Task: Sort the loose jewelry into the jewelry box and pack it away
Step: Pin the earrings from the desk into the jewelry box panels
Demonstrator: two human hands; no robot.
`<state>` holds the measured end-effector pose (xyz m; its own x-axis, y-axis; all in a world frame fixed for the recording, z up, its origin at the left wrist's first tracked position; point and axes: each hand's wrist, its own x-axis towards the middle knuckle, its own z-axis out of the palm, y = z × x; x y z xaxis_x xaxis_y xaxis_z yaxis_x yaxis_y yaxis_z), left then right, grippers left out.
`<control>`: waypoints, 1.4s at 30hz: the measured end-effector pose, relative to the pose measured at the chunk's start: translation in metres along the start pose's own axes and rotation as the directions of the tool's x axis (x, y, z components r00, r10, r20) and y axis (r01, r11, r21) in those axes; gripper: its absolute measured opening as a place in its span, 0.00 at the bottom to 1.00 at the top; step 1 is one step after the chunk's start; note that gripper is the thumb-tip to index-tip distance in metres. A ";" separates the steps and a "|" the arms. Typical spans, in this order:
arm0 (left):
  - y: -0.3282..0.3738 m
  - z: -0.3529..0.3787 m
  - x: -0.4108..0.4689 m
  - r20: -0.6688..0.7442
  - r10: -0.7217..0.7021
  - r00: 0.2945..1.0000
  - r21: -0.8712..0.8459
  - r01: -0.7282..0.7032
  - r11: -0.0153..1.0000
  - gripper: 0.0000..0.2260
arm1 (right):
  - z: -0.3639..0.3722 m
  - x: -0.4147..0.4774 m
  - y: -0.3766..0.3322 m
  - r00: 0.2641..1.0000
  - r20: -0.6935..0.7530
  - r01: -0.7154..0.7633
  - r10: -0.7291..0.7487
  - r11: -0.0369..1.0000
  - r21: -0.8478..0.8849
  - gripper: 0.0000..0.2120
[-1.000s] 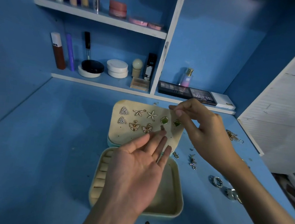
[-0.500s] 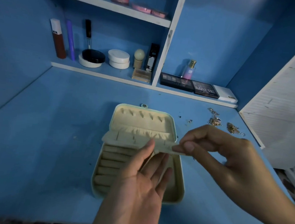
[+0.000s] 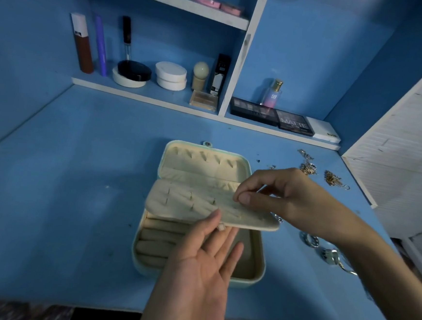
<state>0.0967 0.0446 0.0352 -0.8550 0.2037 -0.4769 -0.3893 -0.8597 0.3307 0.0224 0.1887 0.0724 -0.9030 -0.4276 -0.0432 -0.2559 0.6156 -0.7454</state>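
Observation:
A pale green jewelry box (image 3: 259, 269) with cream lining lies open on the blue desk. Its lid (image 3: 204, 162) lies flat behind it. A cream earring panel (image 3: 189, 203) is folded down over the box, back side up, with earring posts poking through. My right hand (image 3: 285, 201) pinches the panel's right edge. My left hand (image 3: 204, 260) is palm up with fingers spread, its fingertips under the panel's front edge. Ring rolls (image 3: 158, 239) show in the box's left half. Loose rings (image 3: 311, 239) and gold chains (image 3: 332, 178) lie on the desk to the right.
Shelves behind the desk hold cosmetics: tubes (image 3: 81, 43), round compacts (image 3: 171, 76), a perfume bottle (image 3: 273, 94) and eyeshadow palettes (image 3: 293, 122). A white cabinet side (image 3: 407, 155) bounds the desk on the right. The desk's front edge (image 3: 92, 307) runs along the bottom.
The earring panel, upright and showing its earrings a second ago, has been swung down over the box, back side up. My right hand came down with it; my left stayed beneath.

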 end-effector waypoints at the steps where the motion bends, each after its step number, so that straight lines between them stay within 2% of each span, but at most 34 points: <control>1: 0.000 -0.002 0.000 -0.004 0.001 1.000 -0.006 -0.001 1.000 0.14 | 0.000 0.001 0.001 1.000 0.000 0.002 -0.002 1.000 0.000 0.06; 5: 0.002 -0.003 0.000 0.045 -0.008 0.999 0.009 0.008 1.000 0.16 | -0.001 0.003 0.002 1.000 0.010 0.004 -0.004 1.000 -0.018 0.06; 12: 0.001 -0.003 0.001 0.030 -0.006 1.000 0.002 0.006 1.000 0.17 | -0.003 0.006 0.002 0.999 0.045 0.030 -0.027 0.997 -0.075 0.06; 19: 0.003 -0.009 0.003 0.093 -0.028 0.995 0.056 0.022 0.998 0.21 | -0.004 0.007 0.005 0.993 0.061 0.112 -0.104 0.983 -0.148 0.04; 22: 0.000 -0.012 0.005 0.112 -0.034 0.993 0.063 0.027 0.998 0.27 | -0.004 0.007 0.006 0.987 0.068 0.154 -0.143 0.970 -0.186 0.03; 25: 0.002 -0.016 0.005 0.145 -0.040 0.989 0.054 0.032 0.998 0.38 | -0.002 0.008 0.005 0.977 0.080 0.209 -0.196 0.951 -0.227 0.06; 26: 0.002 -0.016 0.006 0.136 -0.032 0.990 0.072 0.022 0.997 0.36 | -0.002 0.008 0.006 0.975 0.084 0.220 -0.206 0.948 -0.231 0.05; 28: 0.000 -0.014 0.007 0.133 -0.024 0.991 0.099 0.011 0.995 0.24 | -0.002 0.008 0.006 0.973 0.087 0.229 -0.215 0.946 -0.228 0.04; 29: 0.001 -0.012 0.007 0.115 -0.034 0.993 0.088 0.024 0.996 0.21 | -0.003 0.008 0.006 0.974 0.086 0.223 -0.209 0.950 -0.218 0.04; 31: 0.000 -0.014 0.008 0.122 -0.058 0.991 0.074 0.049 0.996 0.21 | -0.005 0.007 0.006 0.981 0.095 0.185 -0.171 0.968 -0.168 0.03; 35: 0.001 -0.019 0.008 0.187 -0.063 0.980 0.060 0.052 0.997 0.35 | -0.011 0.012 0.001 0.981 0.159 0.131 -0.111 0.984 -0.118 0.05; 42: -0.001 -0.024 0.013 0.180 -0.051 0.982 0.077 0.038 0.996 0.37 | -0.015 0.023 -0.011 0.964 0.265 0.066 -0.020 0.984 -0.167 0.06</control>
<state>0.0939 0.0371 0.0092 -0.8817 0.3285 -0.3386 -0.4466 -0.8126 0.3745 -0.0013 0.1824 0.0898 -0.7736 -0.6002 -0.2033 -0.3691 0.6876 -0.6252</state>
